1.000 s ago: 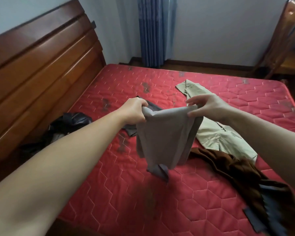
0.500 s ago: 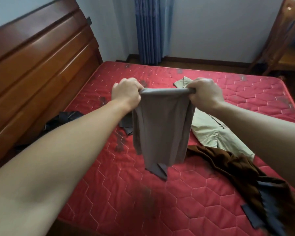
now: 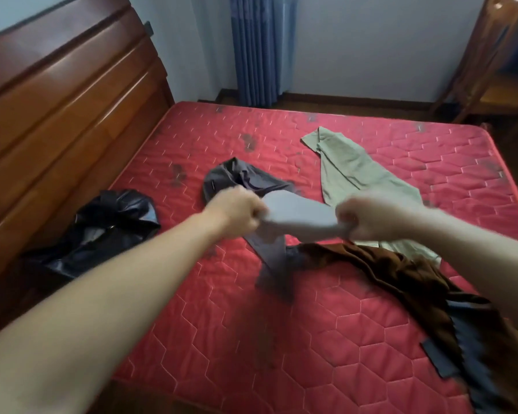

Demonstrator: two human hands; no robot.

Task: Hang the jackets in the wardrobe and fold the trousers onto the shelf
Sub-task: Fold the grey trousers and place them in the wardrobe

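**Grey trousers mid-fold, both fists on the cloth**

At the far left a black jacket [image 3: 108, 228] lies crumpled on the red mattress [image 3: 251, 339] close to the wooden headboard [image 3: 57, 115], not yet hung. Next is my left hand [image 3: 237, 215], fingers curled into a fist round one end of the grey trousers [image 3: 299, 218], with a dark grey garment [image 3: 243, 177] lying just behind it. The cloth stretches across to my right hand [image 3: 368, 216], which grips the other end the same way, though blur softens its fingers. The trousers hang just above the mattress, their lower part trailing onto it. Further right lie khaki trousers [image 3: 356, 171] and, nearer me, a brown jacket [image 3: 401, 276] touching that trailing end.

I judge this the folding step — and the risk sits in that tail. Lowered fast, it may bunch under the fold or drag the brown jacket's edge along. The cloth also looks twisted between my fists, so the fold could land skewed — a redo.
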